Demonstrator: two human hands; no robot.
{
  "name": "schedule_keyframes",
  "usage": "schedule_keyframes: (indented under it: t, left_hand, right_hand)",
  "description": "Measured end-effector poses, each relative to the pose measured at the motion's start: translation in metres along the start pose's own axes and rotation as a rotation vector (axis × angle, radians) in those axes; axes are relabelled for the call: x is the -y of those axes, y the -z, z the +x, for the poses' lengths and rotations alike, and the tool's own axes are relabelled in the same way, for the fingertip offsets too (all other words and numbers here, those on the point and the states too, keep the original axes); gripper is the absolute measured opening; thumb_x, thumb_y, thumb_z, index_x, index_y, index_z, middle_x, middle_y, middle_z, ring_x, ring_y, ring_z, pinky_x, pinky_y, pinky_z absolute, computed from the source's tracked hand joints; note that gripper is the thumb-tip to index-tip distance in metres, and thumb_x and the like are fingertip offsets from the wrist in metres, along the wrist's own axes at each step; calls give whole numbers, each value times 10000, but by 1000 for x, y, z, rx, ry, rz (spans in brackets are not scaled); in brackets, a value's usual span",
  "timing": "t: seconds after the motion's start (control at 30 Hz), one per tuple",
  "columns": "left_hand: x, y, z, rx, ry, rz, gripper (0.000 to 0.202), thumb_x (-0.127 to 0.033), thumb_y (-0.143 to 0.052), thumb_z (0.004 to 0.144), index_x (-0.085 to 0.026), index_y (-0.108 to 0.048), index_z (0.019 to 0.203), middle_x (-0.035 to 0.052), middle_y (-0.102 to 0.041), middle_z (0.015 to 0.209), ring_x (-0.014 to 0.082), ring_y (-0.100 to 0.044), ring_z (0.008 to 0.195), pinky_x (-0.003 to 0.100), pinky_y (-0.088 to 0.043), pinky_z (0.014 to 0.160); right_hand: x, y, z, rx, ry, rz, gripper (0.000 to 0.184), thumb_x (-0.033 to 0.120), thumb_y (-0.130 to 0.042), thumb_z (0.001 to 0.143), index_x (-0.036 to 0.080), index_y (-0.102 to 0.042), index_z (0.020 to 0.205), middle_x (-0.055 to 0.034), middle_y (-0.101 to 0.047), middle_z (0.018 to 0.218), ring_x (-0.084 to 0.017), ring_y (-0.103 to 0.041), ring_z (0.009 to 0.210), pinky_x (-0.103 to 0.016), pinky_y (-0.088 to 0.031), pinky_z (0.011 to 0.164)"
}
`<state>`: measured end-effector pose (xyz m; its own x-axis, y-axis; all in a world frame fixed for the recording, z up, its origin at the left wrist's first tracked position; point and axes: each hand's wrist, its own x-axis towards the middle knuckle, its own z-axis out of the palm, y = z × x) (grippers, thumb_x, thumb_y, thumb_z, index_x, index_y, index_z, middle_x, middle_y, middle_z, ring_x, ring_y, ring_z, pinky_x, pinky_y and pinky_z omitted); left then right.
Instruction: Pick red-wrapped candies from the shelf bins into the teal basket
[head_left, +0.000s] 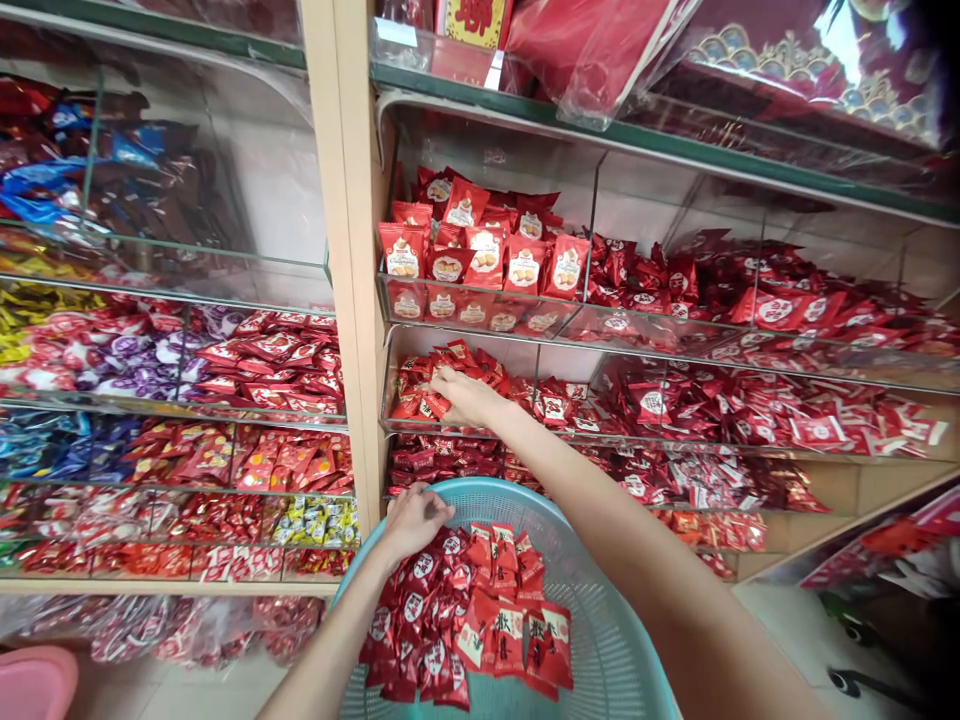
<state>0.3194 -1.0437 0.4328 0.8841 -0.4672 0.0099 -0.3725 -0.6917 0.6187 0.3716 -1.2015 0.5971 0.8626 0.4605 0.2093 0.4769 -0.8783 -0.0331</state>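
My right hand (466, 398) reaches into a shelf compartment, fingers curled down among small red candy packets (435, 405); its fingertips are partly hidden there. My left hand (416, 520) is closed at the far left rim of a light blue plastic basket (607, 600). Inside the basket, dark red round-labelled packets (424, 608) lie on the left. Brighter red packets with cream panels and black characters (510, 635) lie in the middle and toward the back.
Clear-fronted shelves (480, 305) hold many wrapped sweets, with red biscuit packets (484, 255) above my right hand. A wooden upright (349, 300) divides the shelving. Bagged goods (172, 625) and a pink basin (37, 685) are low at left. Dark casters (847, 682) stand at lower right.
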Motion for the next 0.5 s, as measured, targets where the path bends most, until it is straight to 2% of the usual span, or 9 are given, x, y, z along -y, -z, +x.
schedule_keyframes:
  t: [0.13, 0.23, 0.3, 0.37, 0.5]
  left_hand:
    - [-3, 2, -1, 10, -1, 1, 333, -526, -485, 770, -238, -652, 763, 30, -600, 995, 224, -556, 957, 329, -373, 800]
    - [-6, 5, -2, 18, 2, 10, 334, -519, -480, 775, -235, -654, 751, 32, -600, 990, 222, -554, 957, 328, -373, 813]
    - [-8, 6, -3, 18, 3, 8, 327, -514, -481, 776, -236, -652, 750, 31, -602, 984, 219, -555, 952, 320, -378, 804]
    - [-8, 7, -3, 15, 1, 11, 320, -513, -480, 777, -243, -651, 755, 28, -608, 965, 220, -557, 947, 316, -380, 795]
    - [-9, 6, -4, 10, -3, 32, 318, -508, -472, 782, -245, -649, 757, 30, -612, 952, 226, -555, 948, 328, -370, 799]
  right_hand:
    - [-2, 12, -19, -225, -17, 281, 381, 299, -695, 701, 165, -504, 1002, -24, -482, 993, -101, -505, 730, -265, -432, 709]
    - [15, 25, -51, -372, -99, 570, 404, 353, -680, 705, 182, -478, 1009, 12, -497, 890, -78, -473, 627, -245, -428, 638]
    - [30, 27, -81, -350, -172, 728, 430, 380, -660, 721, 205, -453, 1054, 30, -501, 814, -85, -468, 603, -233, -414, 576]
    - [41, 17, -111, -244, -195, 830, 418, 385, -646, 737, 219, -448, 1065, 31, -511, 789, -94, -480, 616, -228, -415, 560]
    - [39, -32, -155, -74, -170, 750, 365, 322, -641, 752, 232, -476, 1066, -23, -528, 1001, -110, -513, 730, -234, -441, 605]
